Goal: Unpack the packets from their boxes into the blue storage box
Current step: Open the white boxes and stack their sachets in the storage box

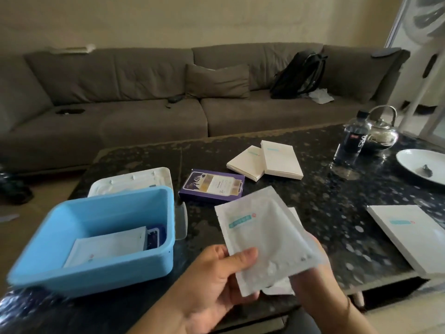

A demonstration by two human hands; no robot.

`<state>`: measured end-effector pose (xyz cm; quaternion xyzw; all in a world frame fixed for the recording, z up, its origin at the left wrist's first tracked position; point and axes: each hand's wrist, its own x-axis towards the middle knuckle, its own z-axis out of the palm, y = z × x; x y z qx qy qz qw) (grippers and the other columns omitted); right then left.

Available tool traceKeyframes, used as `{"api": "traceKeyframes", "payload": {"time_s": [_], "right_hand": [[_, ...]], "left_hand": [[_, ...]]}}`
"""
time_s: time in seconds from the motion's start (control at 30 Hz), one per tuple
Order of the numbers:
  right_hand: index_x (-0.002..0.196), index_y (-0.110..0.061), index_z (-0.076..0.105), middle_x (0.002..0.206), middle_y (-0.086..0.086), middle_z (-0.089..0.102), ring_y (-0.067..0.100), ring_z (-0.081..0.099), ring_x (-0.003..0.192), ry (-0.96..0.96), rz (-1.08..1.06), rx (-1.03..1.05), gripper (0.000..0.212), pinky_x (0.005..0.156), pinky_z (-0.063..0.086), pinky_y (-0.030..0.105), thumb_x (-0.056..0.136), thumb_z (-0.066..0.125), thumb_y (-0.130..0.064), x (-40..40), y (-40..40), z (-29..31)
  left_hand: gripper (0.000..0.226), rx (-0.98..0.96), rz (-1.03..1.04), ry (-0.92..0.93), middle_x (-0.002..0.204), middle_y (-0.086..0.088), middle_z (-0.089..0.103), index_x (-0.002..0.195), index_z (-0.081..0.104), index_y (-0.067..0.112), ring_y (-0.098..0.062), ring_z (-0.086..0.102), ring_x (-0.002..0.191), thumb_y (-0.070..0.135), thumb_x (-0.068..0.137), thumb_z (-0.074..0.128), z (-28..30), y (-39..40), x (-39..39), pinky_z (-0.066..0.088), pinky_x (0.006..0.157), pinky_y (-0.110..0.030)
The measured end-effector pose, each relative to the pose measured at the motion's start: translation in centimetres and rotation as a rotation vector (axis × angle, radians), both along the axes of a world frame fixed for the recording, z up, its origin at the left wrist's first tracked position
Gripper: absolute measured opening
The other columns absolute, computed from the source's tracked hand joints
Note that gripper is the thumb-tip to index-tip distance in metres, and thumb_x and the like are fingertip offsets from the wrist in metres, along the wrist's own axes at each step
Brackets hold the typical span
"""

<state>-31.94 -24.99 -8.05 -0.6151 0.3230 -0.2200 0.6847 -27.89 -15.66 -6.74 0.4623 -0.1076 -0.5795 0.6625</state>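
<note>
A white packet (260,235) with a teal label is held above the table's front edge. My left hand (216,278) pinches its lower left corner with thumb on top. My right hand (313,280) grips its lower right side from beneath, with another white sheet behind it. The blue storage box (108,266) stands to the left, holding a white packet (108,244) and a dark packet (154,237). A purple box (212,186) lies flat mid-table. Two white boxes (267,161) lie behind it, and another white box (409,235) lies at the right edge.
A white lid (132,182) lies behind the blue box. A water bottle (351,141), a metal kettle (382,131) and a white plate (423,165) stand at the table's far right. A grey sofa (144,104) with a black backpack (301,73) runs behind the dark table (325,201).
</note>
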Motion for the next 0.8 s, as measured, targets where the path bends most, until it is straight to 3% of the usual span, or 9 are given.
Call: {"api": "traceKeyframes", "payload": {"time_s": [0.03,0.1,0.17,0.3,0.4,0.5,0.6,0.7,0.8], "right_hand": [[0.057,-0.001,0.067,0.053,0.014,0.066,0.018,0.061,0.047,0.033,0.101,-0.004,0.063,0.051,0.049,0.027,0.103,0.04,-0.034,-4.7,-3.9,1.4],[0.058,-0.004,0.068,0.061,0.024,0.064,0.031,0.058,0.05,-0.163,-0.064,0.034,0.084,0.047,0.045,0.032,0.094,0.028,-0.069,-5.9,-2.6,0.3],[0.058,-0.003,0.065,0.059,0.02,0.064,0.028,0.057,0.048,-0.123,-0.052,-0.215,0.09,0.044,0.044,0.031,0.077,0.025,-0.081,-5.3,-2.4,0.8],[0.052,-0.02,0.065,0.048,0.003,0.062,0.006,0.047,0.036,-0.024,0.111,-0.642,0.043,0.038,0.035,0.016,0.086,0.065,-0.047,-3.7,-1.1,3.1],[0.052,-0.024,0.068,0.049,-0.009,0.064,0.002,0.05,0.037,0.025,0.137,-0.79,0.032,0.036,0.031,0.006,0.084,0.07,-0.02,-2.9,-0.4,4.4],[0.057,-0.02,0.069,0.058,-0.017,0.067,-0.005,0.058,0.046,0.026,0.186,-0.895,0.025,0.039,0.036,0.004,0.082,0.068,-0.022,-1.8,0.5,6.1],[0.064,-0.022,0.07,0.062,-0.018,0.068,-0.01,0.062,0.056,0.005,0.248,-0.914,0.02,0.04,0.043,0.007,0.08,0.065,-0.034,-0.3,1.5,7.6],[0.072,-0.043,0.06,0.068,-0.03,0.061,-0.017,0.061,0.062,0.008,0.264,-0.898,0.005,0.041,0.044,0.006,0.075,0.063,-0.046,1.7,2.8,8.6],[0.076,-0.05,0.05,0.067,-0.032,0.056,-0.024,0.056,0.062,0.044,0.303,-0.91,0.019,0.042,0.04,0.002,0.08,0.066,-0.04,3.5,3.3,8.7]], "left_hand": [[0.038,0.003,0.116,0.064,0.097,-0.021,0.074,0.11,0.07,0.002,-0.028,0.072,0.07,0.011,0.074,0.074,0.3,0.3,0.0,0.054,0.047,-0.027],[0.036,0.002,0.273,0.131,0.096,-0.019,0.075,0.109,0.068,0.007,-0.027,0.073,0.068,0.012,0.074,0.073,0.6,0.8,0.0,0.056,0.05,-0.028],[0.03,0.016,0.332,0.149,0.095,-0.017,0.076,0.107,0.068,0.01,-0.024,0.074,0.068,0.014,0.077,0.071,0.6,1.1,-0.1,0.058,0.056,-0.03],[0.035,-0.073,0.351,0.262,0.1,-0.02,0.075,0.112,0.067,0.009,-0.026,0.074,0.073,0.017,0.078,0.069,0.2,2.0,0.1,0.061,0.057,-0.031],[0.032,-0.167,0.355,0.361,0.105,-0.025,0.073,0.109,0.068,0.008,-0.033,0.075,0.079,0.013,0.077,0.068,0.4,2.9,0.6,0.063,0.061,-0.039],[0.027,-0.268,0.451,0.504,0.104,-0.03,0.071,0.101,0.07,0.002,-0.04,0.074,0.079,0.01,0.076,0.067,1.2,3.7,1.1,0.061,0.061,-0.048],[0.041,-0.325,0.568,0.593,0.105,-0.03,0.071,0.115,0.063,0.003,-0.04,0.074,0.078,0.01,0.075,0.067,1.4,4.1,1.8,0.062,0.056,-0.048],[0.046,-0.372,0.615,0.626,0.104,-0.03,0.071,0.117,0.061,0.002,-0.04,0.074,0.083,0.008,0.071,0.069,1.7,4.7,2.3,0.061,0.058,-0.049],[0.048,-0.417,0.655,0.588,0.105,-0.028,0.072,0.118,0.061,0.004,-0.04,0.074,0.085,0.008,0.071,0.07,2.0,5.8,3.1,0.062,0.06,-0.05]]}}
